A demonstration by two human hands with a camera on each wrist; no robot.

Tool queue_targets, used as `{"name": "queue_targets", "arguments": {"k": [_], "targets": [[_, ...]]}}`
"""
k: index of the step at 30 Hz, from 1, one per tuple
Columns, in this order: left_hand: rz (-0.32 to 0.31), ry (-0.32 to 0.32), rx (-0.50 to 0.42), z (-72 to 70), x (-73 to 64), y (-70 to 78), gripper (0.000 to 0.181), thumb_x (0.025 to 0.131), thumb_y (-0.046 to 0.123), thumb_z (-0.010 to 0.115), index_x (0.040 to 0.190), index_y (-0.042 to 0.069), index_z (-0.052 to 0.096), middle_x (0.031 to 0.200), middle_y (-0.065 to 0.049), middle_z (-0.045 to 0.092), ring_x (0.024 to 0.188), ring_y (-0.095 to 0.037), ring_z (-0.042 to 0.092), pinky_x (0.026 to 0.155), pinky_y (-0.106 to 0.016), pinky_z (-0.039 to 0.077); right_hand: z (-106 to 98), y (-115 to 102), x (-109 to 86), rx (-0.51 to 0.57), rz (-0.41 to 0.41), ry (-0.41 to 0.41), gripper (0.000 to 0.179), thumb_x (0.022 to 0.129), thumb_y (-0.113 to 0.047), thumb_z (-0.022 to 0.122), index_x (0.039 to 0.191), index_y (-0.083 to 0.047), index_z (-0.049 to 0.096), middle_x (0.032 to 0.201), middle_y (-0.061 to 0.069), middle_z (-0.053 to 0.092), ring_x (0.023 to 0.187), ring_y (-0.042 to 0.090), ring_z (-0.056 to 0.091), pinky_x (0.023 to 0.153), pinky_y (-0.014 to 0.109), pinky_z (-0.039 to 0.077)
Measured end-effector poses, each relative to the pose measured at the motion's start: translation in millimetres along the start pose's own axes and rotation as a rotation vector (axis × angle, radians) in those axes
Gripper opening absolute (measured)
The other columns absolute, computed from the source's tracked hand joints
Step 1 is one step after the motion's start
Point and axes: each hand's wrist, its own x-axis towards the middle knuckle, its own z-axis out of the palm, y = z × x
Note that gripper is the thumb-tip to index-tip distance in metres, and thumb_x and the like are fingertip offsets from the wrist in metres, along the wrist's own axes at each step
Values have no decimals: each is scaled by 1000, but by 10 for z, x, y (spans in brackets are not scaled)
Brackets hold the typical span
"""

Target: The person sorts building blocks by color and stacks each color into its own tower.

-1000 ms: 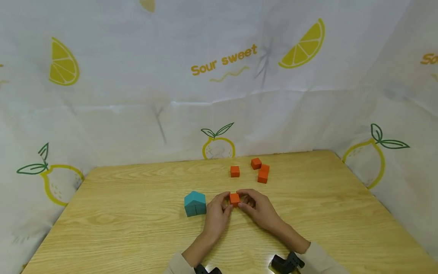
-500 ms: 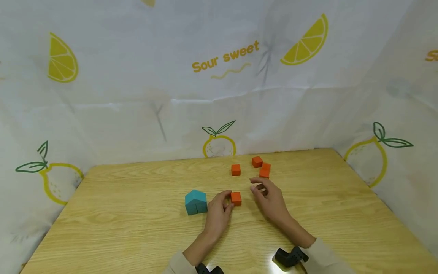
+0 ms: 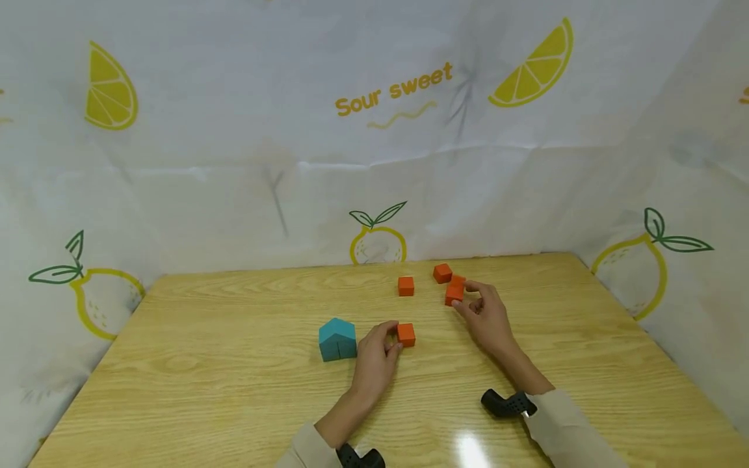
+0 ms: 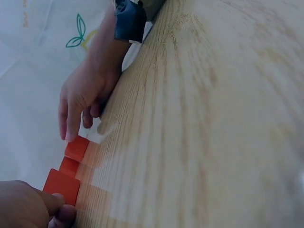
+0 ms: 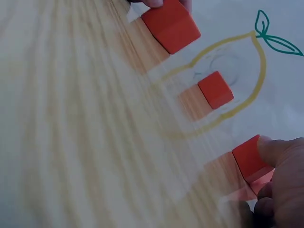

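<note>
In the head view my left hand pinches an orange-red cube by its near and far sides, on the wooden table. The same cube shows against the thumb in the left wrist view. Farther back and to the right, my right hand has its thumb and index finger at another orange cube. In the right wrist view the thumb presses on that cube, while the other fingers are partly out of sight. A second orange cube touches it from behind.
Just left of my left hand stands a teal house-shaped block made of pieces. Two more orange cubes, one in the middle and one farther right, lie toward the back. A white lemon-print sheet borders the wooden table.
My right hand has let go of the cube shared with my left hand and moved back and right to the cube group. My left hand stays on its cube.
</note>
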Motion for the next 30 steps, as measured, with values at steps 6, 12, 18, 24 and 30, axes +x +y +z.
{"name": "queue_targets", "arguments": {"k": [6, 12, 18, 24, 30], "targets": [[-6, -3, -10, -9, 3, 8, 36, 86, -2, 69, 121, -1, 61, 79, 0, 52, 63, -7, 43, 57, -23, 41, -11, 48, 65, -37, -12, -65, 44, 92, -15, 67, 130, 2, 54, 109, 20, 48, 68, 19, 41, 61, 30, 34], [-5, -2, -16, -22, 1, 16, 36, 86, -2, 68, 121, -2, 60, 78, 1, 51, 63, -7, 43, 57, -23, 41, -9, 48, 69, -43, -21, -75, 40, 93, -12, 64, 129, 2, 54, 110, 21, 51, 69, 20, 45, 60, 31, 37], [-17, 1, -11, -24, -10, 23, 36, 86, -1, 69, 121, -1, 61, 82, -1, 54, 64, -7, 44, 58, -23, 42, 5, 27, 45, -46, -14, -73, 39, 93, -9, 64, 129, 1, 54, 110, 18, 56, 75, 21, 51, 64, 33, 41], [-23, -1, -5, -18, -7, 24, 36, 86, -2, 69, 121, -1, 61, 79, 1, 51, 63, -8, 44, 58, -24, 41, 13, 18, 30, -53, -32, -45, 38, 91, -6, 66, 128, 1, 56, 111, 19, 57, 85, 26, 57, 71, 41, 47], [-15, -8, 0, -20, -11, 35, 36, 86, -1, 69, 121, -1, 61, 80, 1, 52, 62, -7, 43, 58, -23, 41, 15, 18, 7, -44, -55, -12, 38, 89, -3, 67, 126, 1, 57, 108, 19, 58, 87, 29, 60, 73, 45, 50]]}}
